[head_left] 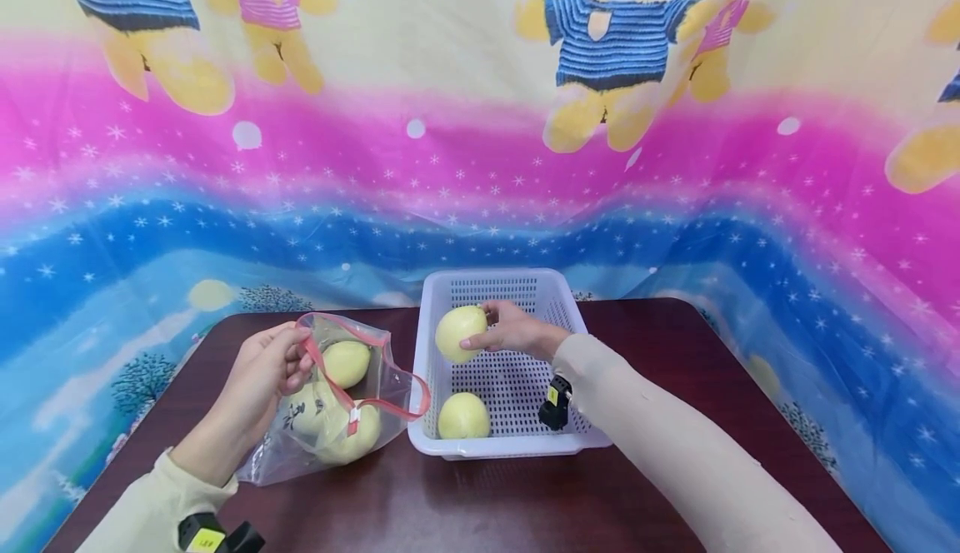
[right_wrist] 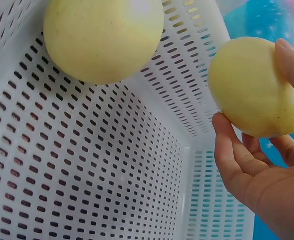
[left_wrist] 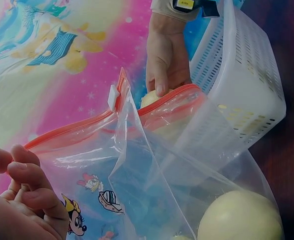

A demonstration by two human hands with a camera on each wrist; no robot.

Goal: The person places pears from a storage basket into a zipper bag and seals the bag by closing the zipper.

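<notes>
My right hand (head_left: pixel 513 328) grips a smooth, pale yellow fruit (head_left: pixel 460 334) above the far left part of a white perforated plastic basket (head_left: pixel 588 439). The right wrist view shows thumb and fingers around that fruit (right_wrist: pixel 251 87). A second pale yellow fruit (head_left: pixel 463 416) lies in the basket's near left corner. With curled fingers, my left hand (head_left: pixel 258 374) pinches the red upper edge of a clear slider zip bag (head_left: pixel 397 386). Its mouth gapes toward the basket, and several similar fruits (head_left: pixel 347 364) lie inside. Cartoon prints and a white slider (left_wrist: pixel 113 98) show on the bag.
Bag and basket stand side by side on a dark red-brown table (head_left: pixel 630 486). Behind and around it hangs a colourful curtain (head_left: pixel 465 178) printed with bears. Each sleeve carries a small black wrist camera (head_left: pixel 555 403).
</notes>
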